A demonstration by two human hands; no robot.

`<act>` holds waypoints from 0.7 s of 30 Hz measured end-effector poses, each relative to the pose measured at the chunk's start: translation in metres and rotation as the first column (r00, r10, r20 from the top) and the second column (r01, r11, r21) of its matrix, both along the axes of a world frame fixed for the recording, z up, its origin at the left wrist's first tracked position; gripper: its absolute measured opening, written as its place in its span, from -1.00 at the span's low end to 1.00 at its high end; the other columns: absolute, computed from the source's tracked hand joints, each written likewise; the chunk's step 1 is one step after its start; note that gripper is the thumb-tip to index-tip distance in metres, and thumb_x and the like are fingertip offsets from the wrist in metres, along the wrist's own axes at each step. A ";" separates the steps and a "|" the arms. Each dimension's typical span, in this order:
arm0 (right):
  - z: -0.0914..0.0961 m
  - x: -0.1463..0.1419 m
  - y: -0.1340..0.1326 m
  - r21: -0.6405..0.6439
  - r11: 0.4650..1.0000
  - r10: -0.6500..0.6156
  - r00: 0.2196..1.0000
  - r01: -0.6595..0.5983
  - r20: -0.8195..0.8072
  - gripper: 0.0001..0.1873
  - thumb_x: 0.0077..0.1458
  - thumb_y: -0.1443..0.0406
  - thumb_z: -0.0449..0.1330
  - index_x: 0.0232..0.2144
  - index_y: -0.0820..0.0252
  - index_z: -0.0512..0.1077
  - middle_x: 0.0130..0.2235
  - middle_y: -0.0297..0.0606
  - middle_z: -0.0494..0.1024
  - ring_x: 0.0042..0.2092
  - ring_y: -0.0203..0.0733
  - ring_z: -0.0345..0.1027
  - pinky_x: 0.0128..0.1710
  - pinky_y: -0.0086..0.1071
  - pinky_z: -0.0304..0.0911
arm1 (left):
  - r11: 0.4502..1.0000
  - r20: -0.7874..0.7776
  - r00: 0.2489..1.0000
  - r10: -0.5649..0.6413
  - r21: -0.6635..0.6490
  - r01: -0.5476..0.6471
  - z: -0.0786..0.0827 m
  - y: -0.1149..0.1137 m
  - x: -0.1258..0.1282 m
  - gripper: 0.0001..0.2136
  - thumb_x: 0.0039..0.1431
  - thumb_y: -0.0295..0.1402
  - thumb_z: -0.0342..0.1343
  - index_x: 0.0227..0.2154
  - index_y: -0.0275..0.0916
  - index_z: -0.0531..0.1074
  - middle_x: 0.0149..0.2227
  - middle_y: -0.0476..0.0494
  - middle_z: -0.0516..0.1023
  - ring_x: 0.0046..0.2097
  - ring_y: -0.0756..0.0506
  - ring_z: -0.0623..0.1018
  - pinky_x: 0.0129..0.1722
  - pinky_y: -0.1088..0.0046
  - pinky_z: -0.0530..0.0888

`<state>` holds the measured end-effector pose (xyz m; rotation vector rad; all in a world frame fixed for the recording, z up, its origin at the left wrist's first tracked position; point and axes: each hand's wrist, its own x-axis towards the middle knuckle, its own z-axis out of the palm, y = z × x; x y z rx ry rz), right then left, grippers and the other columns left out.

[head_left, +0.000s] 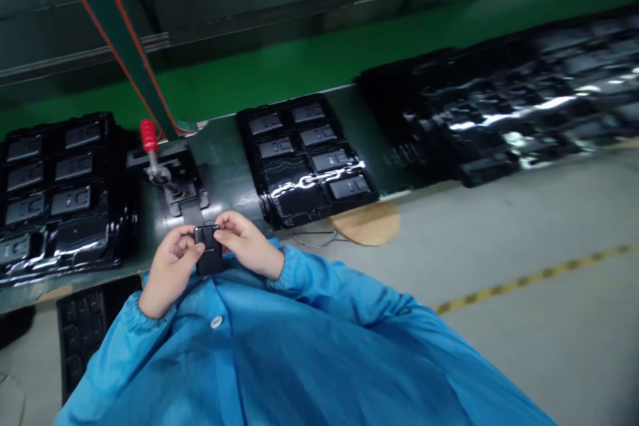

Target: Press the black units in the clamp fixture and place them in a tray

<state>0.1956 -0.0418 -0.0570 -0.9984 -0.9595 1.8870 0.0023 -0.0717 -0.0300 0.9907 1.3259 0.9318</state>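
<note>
A small black rectangular device (208,249) is held between both hands close to my chest, at the near edge of the dark workbench (227,173). My left hand (170,269) wraps its left side with the thumb on top. My right hand (244,243) pinches its right edge. Both arms wear blue smock sleeves. Just beyond the hands stands a black press fixture (172,180) with a red-handled lever (148,136).
Black plastic trays holding several similar parts lie left (54,193), centre (304,153) and far right (499,106) on the bench. Another tray (84,333) sits lower left beneath the bench edge. A green conveyor strip (309,66) runs behind. Grey floor with a yellow line (529,276) lies right.
</note>
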 end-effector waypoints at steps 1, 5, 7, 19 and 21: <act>0.000 0.004 -0.001 0.005 1.000 0.024 1.000 -0.024 0.005 -0.63 0.13 0.12 0.38 -0.14 0.09 0.34 -0.34 -0.47 0.41 -0.41 -0.34 0.31 -0.39 -0.42 0.30 | 1.000 -0.004 1.000 -0.025 -0.004 0.025 -0.001 0.002 0.002 -0.58 0.22 -0.15 0.39 0.03 -0.21 0.45 -0.46 0.11 0.39 -0.41 0.02 0.37 -0.37 0.54 0.34; 0.002 0.028 -0.003 0.031 0.998 0.056 0.996 -0.058 0.064 -0.61 0.15 0.12 0.37 -0.08 0.10 0.35 -0.36 -0.48 0.45 -0.48 -0.36 0.32 -0.49 -0.45 0.25 | 0.991 -0.001 0.992 -0.128 -0.024 0.128 -0.003 0.009 0.015 -0.54 0.26 -0.12 0.36 0.12 -0.21 0.44 -0.43 0.09 0.43 -0.40 0.01 0.41 -0.38 0.53 0.35; 0.005 0.044 -0.002 0.050 0.999 -0.011 0.995 0.006 0.097 -0.63 0.13 0.12 0.38 -0.13 0.11 0.34 -0.40 -0.51 0.44 -0.52 -0.37 0.31 -0.52 -0.48 0.22 | 0.986 0.021 0.986 -0.165 -0.028 0.165 -0.001 0.011 0.023 -0.49 0.26 -0.13 0.36 0.18 -0.19 0.41 -0.34 0.02 0.52 -0.33 -0.01 0.50 -0.31 0.50 0.43; -0.005 0.161 0.065 0.222 0.728 -0.674 0.620 0.648 0.402 -0.59 0.11 0.08 0.36 -0.30 0.02 0.17 -0.61 -0.65 0.26 -0.65 -0.37 0.18 -0.67 -0.54 0.07 | 0.972 -0.006 0.975 -0.224 -0.075 0.223 0.004 0.006 0.030 -0.58 0.23 -0.08 0.37 0.02 -0.22 0.52 -0.11 -0.21 0.66 -0.17 -0.12 0.64 -0.05 0.28 0.60; -0.010 0.166 0.074 0.215 0.720 -0.674 0.593 0.660 0.441 -0.60 0.13 0.11 0.36 -0.30 0.02 0.16 -0.60 -0.65 0.26 -0.65 -0.37 0.20 -0.69 -0.54 0.07 | 0.971 -0.016 0.974 -0.226 -0.086 0.224 0.002 0.003 0.028 -0.58 0.22 -0.06 0.37 0.00 -0.22 0.53 -0.11 -0.22 0.67 -0.15 -0.13 0.64 -0.03 0.26 0.60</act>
